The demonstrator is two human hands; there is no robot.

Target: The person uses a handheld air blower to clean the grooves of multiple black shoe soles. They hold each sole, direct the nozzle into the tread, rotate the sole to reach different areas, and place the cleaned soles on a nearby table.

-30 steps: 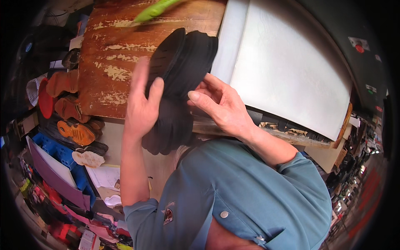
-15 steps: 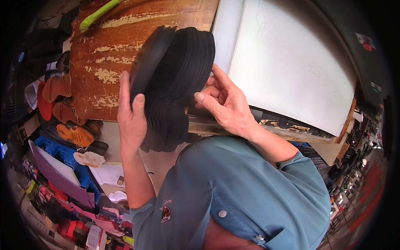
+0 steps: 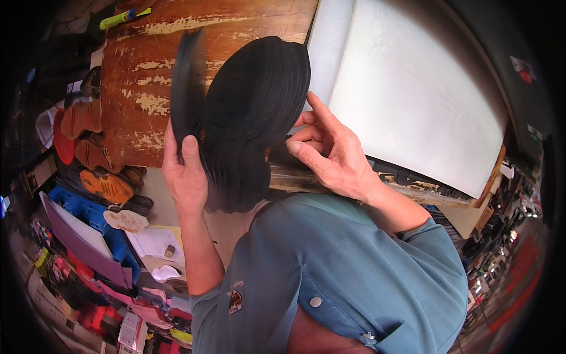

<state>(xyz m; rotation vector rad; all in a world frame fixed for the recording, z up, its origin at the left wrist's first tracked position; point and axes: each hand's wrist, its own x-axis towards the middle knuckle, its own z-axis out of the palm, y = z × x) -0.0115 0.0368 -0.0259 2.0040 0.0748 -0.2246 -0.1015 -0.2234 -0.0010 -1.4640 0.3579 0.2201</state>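
Observation:
A fanned stack of black shoe-sole-shaped sheets (image 3: 259, 88) lies at the bench's near edge, its narrower end reaching toward me. At its left side, my left hand (image 3: 186, 177) is closed on several of these black soles (image 3: 187, 88), which stand on edge, blurred and parted from the rest by a gap. My right hand (image 3: 330, 147) is beside the stack's right edge, thumb and fingers apart. Its index fingertip meets or nearly meets the edge, and the other fingers are bent.
The worn brown wooden board (image 3: 141, 88) has a yellow-green tool (image 3: 118, 19) at its far left. A large white board (image 3: 418, 94) covers the right side. Brown and orange soles (image 3: 106, 186) are piled at left, above a blue crate (image 3: 121, 242) and papers (image 3: 154, 242).
My left hand has drawn its soles leftward, widening the gap from the stack. The right hand has shifted slightly right and down. The view has moved a little.

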